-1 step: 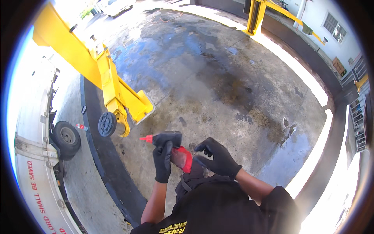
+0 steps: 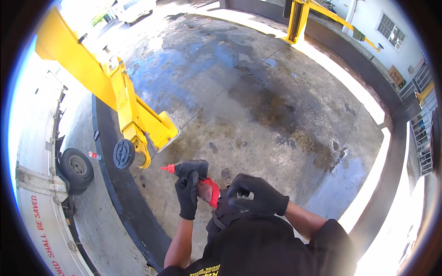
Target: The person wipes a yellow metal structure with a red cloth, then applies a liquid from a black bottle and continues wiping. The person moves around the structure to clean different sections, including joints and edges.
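Note:
My left hand (image 2: 187,195), in a black glove, is closed around a black squeeze bottle (image 2: 192,169), which lies on its side with its red pointed nozzle (image 2: 168,169) toward the left. Just below the bottle, against the same hand, is a red pouch-like thing (image 2: 210,192) with a pale middle; its kind is unclear. My right hand (image 2: 260,195), also black-gloved, hovers to the right of it. Its fingers are curved, and through a gap between them and the thumb the ground shows. No object is visible in it.
A yellow lift arm (image 2: 133,108) with a round black pad (image 2: 124,154) reaches in from the left. Beyond it stands a white truck (image 2: 34,184) with a dark tyre (image 2: 76,169). Stained, partly wet concrete (image 2: 221,101) spreads ahead, and a yellow lift post (image 2: 298,23) stands far right.
My left hand, with the bottle and the red thing, has shifted slightly left and down. My right hand has turned a little, its fingers and thumb curling closer together.

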Motion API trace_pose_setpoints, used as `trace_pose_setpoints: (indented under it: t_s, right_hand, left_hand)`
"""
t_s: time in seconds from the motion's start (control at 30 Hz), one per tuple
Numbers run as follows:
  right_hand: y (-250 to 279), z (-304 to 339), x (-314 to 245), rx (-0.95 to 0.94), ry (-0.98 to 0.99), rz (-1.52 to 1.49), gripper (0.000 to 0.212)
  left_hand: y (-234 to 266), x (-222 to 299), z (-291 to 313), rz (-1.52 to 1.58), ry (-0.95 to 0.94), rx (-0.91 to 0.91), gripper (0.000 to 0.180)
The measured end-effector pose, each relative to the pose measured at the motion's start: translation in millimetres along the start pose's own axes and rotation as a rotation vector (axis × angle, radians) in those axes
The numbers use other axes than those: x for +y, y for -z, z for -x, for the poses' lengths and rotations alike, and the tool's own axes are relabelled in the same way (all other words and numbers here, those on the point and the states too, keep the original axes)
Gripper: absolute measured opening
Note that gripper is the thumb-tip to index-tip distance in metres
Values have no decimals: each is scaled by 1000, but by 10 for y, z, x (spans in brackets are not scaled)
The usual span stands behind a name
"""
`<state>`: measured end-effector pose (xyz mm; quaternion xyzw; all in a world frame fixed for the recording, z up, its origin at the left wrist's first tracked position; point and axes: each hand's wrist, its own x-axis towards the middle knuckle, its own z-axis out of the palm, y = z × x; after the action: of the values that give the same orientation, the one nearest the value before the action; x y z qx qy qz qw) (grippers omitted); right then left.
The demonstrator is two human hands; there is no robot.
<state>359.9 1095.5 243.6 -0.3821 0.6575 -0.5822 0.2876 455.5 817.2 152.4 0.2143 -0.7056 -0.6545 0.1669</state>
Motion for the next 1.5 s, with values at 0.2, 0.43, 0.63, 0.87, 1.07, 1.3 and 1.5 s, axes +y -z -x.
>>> trace_pose_setpoints:
  t_s: [0.2,0.43,0.63,0.87,1.07,1.3,1.5]
  right_hand:
    - [408,-794,-709,-690,914,-225,27]
    - [1282,-1936,-1080,-186,1031,239,27]
    - [1840,-2342,-1196,144,917,374,28]
    - [2437,-3068,-753,-50,827,181,28]
    - [3340,-3968,-431,-272,721,44,30]
    - [4235,-5656,-194,-634,806,-175,33]
    - [4288,-6905,-116,-844,889,-334,36]
  left_hand:
    - [-26,-89,-883,-632,-71,-243,36]
    - [-109,-47,-2065,-411,14,-191,35]
    - [-390,-94,-2920,-197,108,-172,36]
    - [-846,194,-3771,-475,197,-210,34]
    - [-1147,231,-4810,-490,63,-201,38]
    - [-1345,622,-5867,-583,141,43,34]
    - [-1364,577,-6148,-180,308,445,33]
